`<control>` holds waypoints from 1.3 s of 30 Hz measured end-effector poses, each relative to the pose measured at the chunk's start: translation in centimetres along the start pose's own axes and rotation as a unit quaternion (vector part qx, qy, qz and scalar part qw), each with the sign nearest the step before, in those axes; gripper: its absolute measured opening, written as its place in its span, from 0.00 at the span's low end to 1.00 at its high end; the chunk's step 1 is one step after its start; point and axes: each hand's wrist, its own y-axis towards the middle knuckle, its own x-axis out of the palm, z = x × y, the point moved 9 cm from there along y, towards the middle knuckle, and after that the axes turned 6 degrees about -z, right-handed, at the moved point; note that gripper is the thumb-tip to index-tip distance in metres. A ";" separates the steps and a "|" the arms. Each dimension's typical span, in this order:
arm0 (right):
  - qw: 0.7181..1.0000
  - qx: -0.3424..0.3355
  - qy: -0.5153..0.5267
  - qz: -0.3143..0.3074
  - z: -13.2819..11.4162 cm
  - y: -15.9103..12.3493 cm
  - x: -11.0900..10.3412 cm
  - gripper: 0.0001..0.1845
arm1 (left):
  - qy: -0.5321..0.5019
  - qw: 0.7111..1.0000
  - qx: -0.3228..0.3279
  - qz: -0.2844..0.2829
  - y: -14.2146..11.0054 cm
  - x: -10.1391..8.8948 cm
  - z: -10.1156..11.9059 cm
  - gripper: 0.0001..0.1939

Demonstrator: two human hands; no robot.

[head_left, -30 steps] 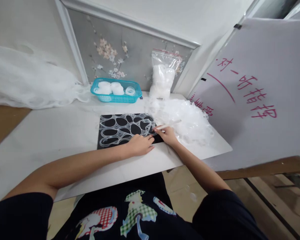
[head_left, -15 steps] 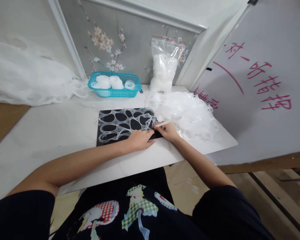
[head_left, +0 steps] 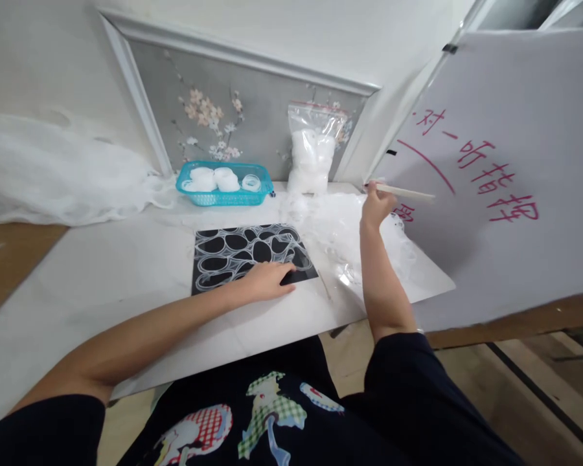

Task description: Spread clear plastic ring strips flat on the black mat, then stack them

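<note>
A black board (head_left: 208, 249) covered with looping white strips lies on the white table (head_left: 107, 272). My left hand (head_left: 267, 281) rests flat on the board's near right corner, fingers stretched out. My right hand (head_left: 376, 204) is raised above a heap of clear white strips (head_left: 364, 233) and is closed round a thin pale stick (head_left: 408, 192) that points right. A thin strand seems to trail from the heap down to the table near the board.
A teal basket (head_left: 265, 188) with white rolls stands at the back by the flowered wall panel. Beside it leans a clear bag (head_left: 313, 152) of white material. A whiteboard (head_left: 515, 181) with pink writing stands on the right. White netting (head_left: 53, 175) lies at the left.
My right hand has lifted off the board's right edge, carrying the stick up and to the right over the heap. My left hand has stayed on the board.
</note>
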 end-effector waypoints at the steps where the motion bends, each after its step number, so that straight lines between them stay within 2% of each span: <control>1: 0.998 0.022 0.044 0.029 0.4 0.1 -0.9 0.13 | 0.024 1.000 0.007 0.010 -0.6 -0.1 -0.1 0.22; 4: 0.981 0.075 0.174 0.039 1.8 -1.7 -1.9 0.14 | 0.117 0.992 0.000 0.051 -1.9 -1.1 -1.6 0.23; 6: 0.967 0.111 0.224 0.044 3.0 -3.4 -2.1 0.14 | 0.166 0.983 -0.033 0.068 -2.1 -2.4 -3.8 0.26; 8: 0.956 0.139 0.251 0.056 4.0 -4.5 -2.2 0.14 | 0.179 0.978 -0.087 0.057 -1.6 -3.9 -6.8 0.29; 11: 0.947 0.145 0.282 0.053 4.6 -4.8 -1.9 0.15 | 0.158 0.974 -0.163 0.002 0.0 -5.8 -11.2 0.35; 13: 0.952 0.129 0.276 0.011 4.2 -4.7 -1.3 0.17 | 0.150 0.971 -0.184 -0.032 1.3 -6.7 -13.0 0.35; 16: 0.957 0.107 0.252 -0.097 2.9 -5.4 0.4 0.17 | 0.144 0.966 -0.198 -0.082 3.4 -7.7 -14.2 0.22; 18: 0.957 0.088 0.233 -0.148 1.7 -6.2 1.1 0.17 | 0.142 0.962 -0.202 -0.118 5.0 -8.7 -14.1 0.12; 20: 0.958 0.081 0.220 -0.165 0.9 -6.7 1.1 0.18 | 0.133 0.959 -0.201 -0.149 6.6 -10.4 -13.4 0.10; 22: 0.956 0.087 0.234 -0.152 0.5 -6.7 0.7 0.18 | 0.116 0.961 -0.196 -0.159 8.6 -13.4 -11.8 0.09; 24: 0.947 0.105 0.284 -0.111 0.7 -6.2 -0.2 0.18 | 0.093 0.969 -0.181 -0.140 10.6 -17.3 -9.3 0.10; 27: 0.899 0.174 0.401 -0.044 2.1 -5.6 -0.9 0.17 | 0.059 0.987 -0.134 -0.064 13.4 -23.6 -4.6 0.23; 29: 0.850 0.220 0.478 -0.029 2.8 -5.6 -0.7 0.17 | 0.026 0.994 -0.099 -0.034 14.5 -26.3 -1.8 0.33; 31: 0.817 0.236 0.525 -0.035 2.7 -5.5 -0.4 0.17 | -0.020 0.995 -0.072 -0.059 15.1 -26.5 -0.1 0.44; 33: 0.802 0.235 0.547 -0.052 2.1 -5.5 -0.2 0.15 | -0.031 0.992 -0.071 -0.094 15.3 -25.1 0.3 0.50; 35: 0.785 0.237 0.568 -0.071 1.5 -5.6 0.0 0.13 | 0.002 0.992 -0.093 -0.086 14.8 -23.3 -0.5 0.48; 37: 0.753 0.251 0.602 -0.093 1.0 -6.0 0.4 0.10 | 0.047 0.992 -0.113 -0.028 13.5 -21.4 -1.6 0.43; 39: 0.715 0.266 0.634 -0.128 0.4 -6.3 1.1 0.09 | 0.084 0.990 -0.113 0.015 11.1 -18.4 -2.7 0.36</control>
